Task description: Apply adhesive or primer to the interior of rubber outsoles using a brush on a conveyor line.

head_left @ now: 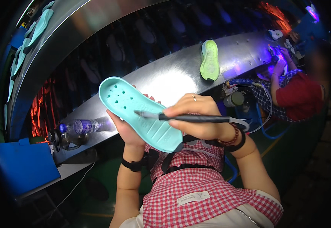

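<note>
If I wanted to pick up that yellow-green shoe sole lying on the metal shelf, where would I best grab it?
Probably pinch the yellow-green sole across its narrow middle, coming from above. It lies flat on the metal shelf, long and slim, both side edges free, nothing touching it.

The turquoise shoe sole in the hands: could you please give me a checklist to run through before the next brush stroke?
1. Turquoise sole held from below by the left hand: ok.
2. Brush gripped in the right hand: ok.
3. Brush tip touching the sole's grooved face: ok.
4. Whether the tip is loaded: cannot tell.
5. Green sole on the metal conveyor lies apart from the hands: ok.
6. Water bottle lies apart from the stroke: ok.
</note>
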Available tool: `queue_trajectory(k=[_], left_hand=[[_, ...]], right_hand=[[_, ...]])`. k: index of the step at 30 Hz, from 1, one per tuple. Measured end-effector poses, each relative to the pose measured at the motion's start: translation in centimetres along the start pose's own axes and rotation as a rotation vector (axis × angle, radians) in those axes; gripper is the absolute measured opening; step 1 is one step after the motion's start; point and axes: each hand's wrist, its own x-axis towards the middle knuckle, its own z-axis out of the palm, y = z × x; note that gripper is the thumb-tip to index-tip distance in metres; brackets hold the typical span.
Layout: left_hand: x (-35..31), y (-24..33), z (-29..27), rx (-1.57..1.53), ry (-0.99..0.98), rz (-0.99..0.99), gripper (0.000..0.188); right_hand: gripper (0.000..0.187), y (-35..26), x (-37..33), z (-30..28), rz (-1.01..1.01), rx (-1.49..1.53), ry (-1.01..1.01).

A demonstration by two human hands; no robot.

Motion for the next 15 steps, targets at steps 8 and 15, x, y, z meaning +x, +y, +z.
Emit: queue_trajectory(k=[8, 15], left_hand=[[1.3, 2.1, 0.0, 0.004, 0.072, 0.172, 0.075], [0.5, 3.4, 0.5, -0.041, 0.134, 0.205, 0.083]], right_hand=[[0.018, -0.3, 0.7, 0.7, 0.015, 0.28, -0.077], [0.022, -2.3, 0.8, 0.7, -0.007, 0.394, -0.448]])
